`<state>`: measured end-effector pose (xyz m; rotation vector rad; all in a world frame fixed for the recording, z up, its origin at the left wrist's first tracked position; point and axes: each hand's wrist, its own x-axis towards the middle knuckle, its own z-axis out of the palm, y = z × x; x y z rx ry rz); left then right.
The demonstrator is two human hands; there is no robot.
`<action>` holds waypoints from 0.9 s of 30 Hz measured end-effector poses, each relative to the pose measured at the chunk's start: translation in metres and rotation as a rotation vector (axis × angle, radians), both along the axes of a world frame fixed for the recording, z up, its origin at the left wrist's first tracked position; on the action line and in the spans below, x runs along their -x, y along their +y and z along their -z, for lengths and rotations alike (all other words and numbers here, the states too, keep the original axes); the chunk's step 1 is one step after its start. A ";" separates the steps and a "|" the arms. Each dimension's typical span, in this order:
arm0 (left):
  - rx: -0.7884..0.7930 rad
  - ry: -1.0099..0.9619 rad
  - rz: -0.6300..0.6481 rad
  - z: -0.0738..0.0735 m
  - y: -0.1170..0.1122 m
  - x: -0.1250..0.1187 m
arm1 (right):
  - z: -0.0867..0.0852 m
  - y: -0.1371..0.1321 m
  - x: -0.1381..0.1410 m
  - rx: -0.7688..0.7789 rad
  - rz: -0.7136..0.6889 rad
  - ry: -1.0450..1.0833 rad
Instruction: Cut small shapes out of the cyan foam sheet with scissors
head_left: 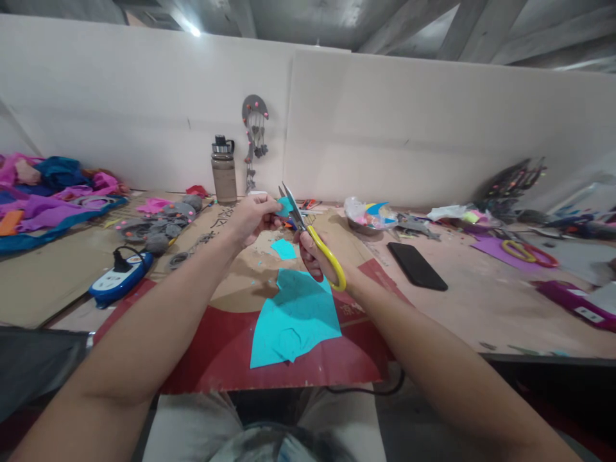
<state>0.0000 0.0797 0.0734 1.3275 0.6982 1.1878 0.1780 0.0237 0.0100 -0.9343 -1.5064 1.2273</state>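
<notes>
Pinched in the fingers of my left hand is a small turquoise felt-like piece, raised above the table. My right hand grips a pair of scissors with yellow handles. Their blades point up and away, parted at the tips, right beside the small piece; whether they touch it I cannot tell. Below my hands lies a small turquoise scrap. Closer to me rests a large turquoise sheet with cut edges, flat on a red and brown cardboard.
At the back stand a water bottle and a bowl of scraps. A black phone lies to the right, a blue power strip to the left. Colourful cloth is heaped far left. Yellow-and-red scissors lie far right.
</notes>
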 end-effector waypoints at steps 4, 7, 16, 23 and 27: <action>-0.013 0.045 -0.009 0.001 -0.003 -0.002 | 0.004 0.004 -0.002 0.004 -0.004 0.021; -0.012 0.078 0.001 0.004 -0.002 -0.003 | 0.006 0.007 -0.003 0.000 -0.013 0.030; -0.025 0.129 0.002 0.006 -0.001 -0.004 | 0.008 0.008 -0.004 -0.005 -0.002 0.046; -0.002 0.144 0.003 0.003 -0.006 -0.006 | 0.008 0.008 -0.003 0.011 -0.003 0.052; -0.007 0.104 0.029 0.004 -0.005 -0.005 | 0.004 0.003 0.000 0.045 0.044 0.044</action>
